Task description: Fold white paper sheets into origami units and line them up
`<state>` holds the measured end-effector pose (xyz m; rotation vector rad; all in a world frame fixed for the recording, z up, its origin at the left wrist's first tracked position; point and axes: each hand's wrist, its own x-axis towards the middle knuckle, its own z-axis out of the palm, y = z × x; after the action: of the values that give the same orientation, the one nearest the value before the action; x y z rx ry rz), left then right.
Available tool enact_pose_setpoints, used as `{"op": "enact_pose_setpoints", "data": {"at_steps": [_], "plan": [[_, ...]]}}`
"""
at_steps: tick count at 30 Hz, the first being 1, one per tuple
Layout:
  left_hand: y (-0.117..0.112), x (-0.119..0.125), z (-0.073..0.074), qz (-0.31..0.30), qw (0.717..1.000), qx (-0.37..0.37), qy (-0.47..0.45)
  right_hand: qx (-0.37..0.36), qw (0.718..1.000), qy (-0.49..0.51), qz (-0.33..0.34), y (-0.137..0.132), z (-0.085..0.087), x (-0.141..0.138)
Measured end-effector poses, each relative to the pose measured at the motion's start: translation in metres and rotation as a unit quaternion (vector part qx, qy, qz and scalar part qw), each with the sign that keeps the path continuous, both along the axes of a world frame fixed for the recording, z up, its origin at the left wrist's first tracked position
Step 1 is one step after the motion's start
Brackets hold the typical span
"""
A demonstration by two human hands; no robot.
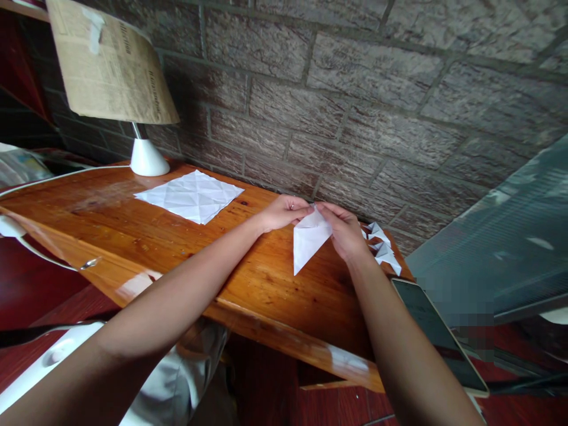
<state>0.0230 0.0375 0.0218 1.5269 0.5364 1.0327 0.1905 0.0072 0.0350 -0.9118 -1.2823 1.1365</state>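
Head view: fingers (305,212) of the left hand (281,213) and right hand (348,232) are pinching the folded white paper (309,239) near its top, over the tabletop (270,278) (imo, align edges before creasing hard).

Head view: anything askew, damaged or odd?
The lampshade, at the left, looks tilted on its white base, and a pale patch interrupts its print; I can't tell whether that's tape or a tear. The wide lens may exaggerate the lean. The folded paper looks fine; nothing appears spilled.
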Motion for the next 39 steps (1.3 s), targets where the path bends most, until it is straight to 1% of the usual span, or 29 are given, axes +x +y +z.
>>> {"op": "enact_pose_setpoints", "data": {"at_steps": [6,9,11,13,17,20,23,26,29,34,36,39], "plan": [[0.001,0.002,-0.002,0.036,0.997,0.065,0.02,-0.002,0.998,-0.036,0.049,0.001,0.004,0.009],[0.002,0.002,-0.002,0.053,0.996,0.074,0.019,0.015,0.998,-0.06,0.032,0.0,0.004,0.012],[0.003,0.002,-0.001,0.058,0.996,0.065,0.007,0.028,0.997,-0.064,0.02,-0.001,0.005,0.012],[0.005,0.001,0.001,0.064,0.997,0.046,-0.019,0.032,0.997,-0.069,0.026,-0.001,0.007,0.012],[0.009,-0.001,0.0,0.092,0.993,0.003,-0.076,0.014,0.991,-0.125,0.04,0.006,0.016,0.013],[0.01,-0.001,-0.002,0.082,0.992,-0.021,-0.094,0.018,0.986,-0.154,0.058,0.011,0.018,0.012],[0.01,-0.001,-0.004,0.06,0.993,-0.028,-0.095,0.024,0.99,-0.13,0.046,0.01,0.013,0.01],[0.012,-0.003,-0.005,0.054,0.995,-0.022,-0.081,0.012,0.993,-0.112,0.043,0.004,0.005,0.008],[0.012,-0.004,-0.004,0.05,0.997,-0.012,-0.061,0.02,0.992,-0.112,0.057,0.001,0.002,0.009],[0.006,-0.004,0.001,0.009,1.0,-0.023,-0.015,0.03,0.989,-0.123,0.074,0.001,0.001,0.016],[0.005,-0.004,0.001,0.005,0.999,-0.037,-0.02,0.021,0.99,-0.114,0.074,0.003,0.0,0.019],[0.006,-0.005,0.0,0.016,0.996,-0.064,-0.053,0.01,0.993,-0.1,0.063,0.004,-0.001,0.019]]}}
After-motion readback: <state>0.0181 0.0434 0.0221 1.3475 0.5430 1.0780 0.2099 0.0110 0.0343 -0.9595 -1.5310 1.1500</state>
